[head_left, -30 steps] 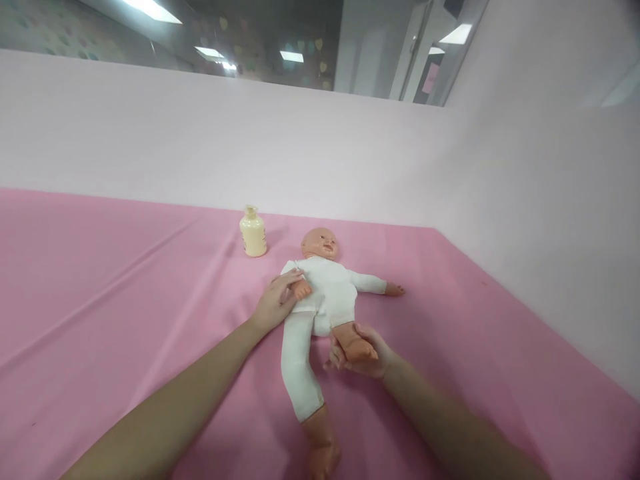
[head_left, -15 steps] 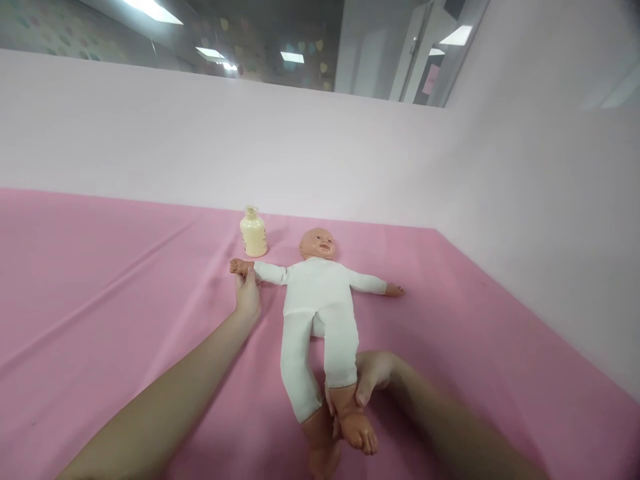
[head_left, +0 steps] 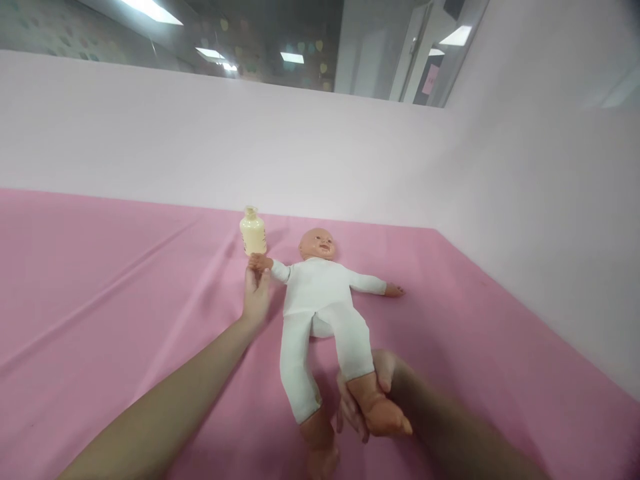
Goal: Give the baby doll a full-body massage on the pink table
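Note:
A baby doll (head_left: 317, 287) in a white suit lies on its back, head away from me, arms spread. My left hand (head_left: 257, 293) grips the doll's hand (head_left: 260, 262) on the left side, near the wrist. Under the doll's lower leg on the right side, my right hand (head_left: 363, 393) is wrapped round the ankle and lifts the foot (head_left: 385, 415) a little. The doll's other foot (head_left: 320, 443) rests near the bottom edge of the view.
A pale yellow bottle (head_left: 253, 233) stands just beyond the doll's held hand. Pink cloth (head_left: 125, 287) covers the surface. White padded walls (head_left: 200, 133) rise behind and at the right, with a window (head_left: 280, 40) above.
The held arm of the doll has come in to the right with my left hand. Its held leg has swung outward to the right, and my right hand's fingers show more beneath it.

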`<state>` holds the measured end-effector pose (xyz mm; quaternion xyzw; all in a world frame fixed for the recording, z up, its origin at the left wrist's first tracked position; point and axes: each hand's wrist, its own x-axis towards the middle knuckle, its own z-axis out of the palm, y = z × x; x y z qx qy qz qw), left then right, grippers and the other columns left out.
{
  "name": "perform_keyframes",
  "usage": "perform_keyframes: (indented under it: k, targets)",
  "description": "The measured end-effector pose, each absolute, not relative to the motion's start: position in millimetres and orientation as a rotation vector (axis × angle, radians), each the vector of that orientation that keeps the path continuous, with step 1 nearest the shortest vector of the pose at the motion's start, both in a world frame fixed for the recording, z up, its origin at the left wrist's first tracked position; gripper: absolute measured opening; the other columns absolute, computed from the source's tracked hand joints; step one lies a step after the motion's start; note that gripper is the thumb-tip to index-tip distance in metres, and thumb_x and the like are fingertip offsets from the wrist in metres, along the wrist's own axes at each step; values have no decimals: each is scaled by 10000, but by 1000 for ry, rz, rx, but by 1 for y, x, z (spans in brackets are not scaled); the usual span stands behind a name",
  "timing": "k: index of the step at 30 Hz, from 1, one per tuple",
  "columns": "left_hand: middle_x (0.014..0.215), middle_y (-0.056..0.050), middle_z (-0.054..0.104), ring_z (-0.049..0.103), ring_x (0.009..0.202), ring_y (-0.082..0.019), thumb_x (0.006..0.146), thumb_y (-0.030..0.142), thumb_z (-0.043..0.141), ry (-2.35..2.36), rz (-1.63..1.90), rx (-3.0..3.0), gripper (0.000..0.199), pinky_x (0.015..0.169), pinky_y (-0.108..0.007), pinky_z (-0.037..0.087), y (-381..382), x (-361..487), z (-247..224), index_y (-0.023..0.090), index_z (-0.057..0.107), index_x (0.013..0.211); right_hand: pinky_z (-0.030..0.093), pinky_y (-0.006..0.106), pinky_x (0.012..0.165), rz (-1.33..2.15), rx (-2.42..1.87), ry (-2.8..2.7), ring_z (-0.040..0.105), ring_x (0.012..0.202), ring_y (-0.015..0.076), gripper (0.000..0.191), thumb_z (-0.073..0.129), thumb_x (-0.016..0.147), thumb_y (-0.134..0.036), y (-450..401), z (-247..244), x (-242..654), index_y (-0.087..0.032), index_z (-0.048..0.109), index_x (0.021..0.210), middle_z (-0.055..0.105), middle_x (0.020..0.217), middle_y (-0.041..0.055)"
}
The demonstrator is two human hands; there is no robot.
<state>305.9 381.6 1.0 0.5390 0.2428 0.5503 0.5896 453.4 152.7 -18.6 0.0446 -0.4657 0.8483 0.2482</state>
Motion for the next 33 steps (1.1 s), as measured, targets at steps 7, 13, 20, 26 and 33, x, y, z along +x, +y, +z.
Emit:
perform_keyframes:
  k: [7,13,20,26,33]
  targets:
    - [1326,-37,560,447,1304,-253,883,238,560,199,1036,2268,415,1101,-428,335,362,306,7,286,556,1295,457,311,896,1795,-268,-846,578,737,120,492,511,805,-584,152,-7,453,-118,555,956,602,752,50]
    - [1329,-18,561,425,1329,-252,890,279,566,175,963,2421,386,1081,-434,350,369,307,5,309,567,1274,452,336,839,1671,-653,-546,522,686,121,486,533,797,-565,152,6,449,-101,569,940,539,691,42]
    - [1313,-24,573,418,1331,-264,864,286,597,207,928,2301,382,1108,-452,316,365,306,6,300,598,1246,449,332,857,1694,-659,-608,518,698,117,509,483,824,-591,151,9,449,-104,546,958,534,691,44]
    - [1275,-58,584,532,1198,-236,840,323,637,454,1139,1771,404,1081,-387,374,367,307,9,240,597,1234,449,364,915,1754,-429,-774,566,733,130,548,502,807,-614,145,9,447,-89,515,962,563,730,51]
    - [1320,-83,529,509,1235,-206,894,399,573,582,1318,1251,409,1066,-368,407,404,309,-14,233,504,1262,501,304,797,2215,-325,-1125,634,858,219,639,745,595,-502,141,-2,449,-38,545,987,632,914,156]
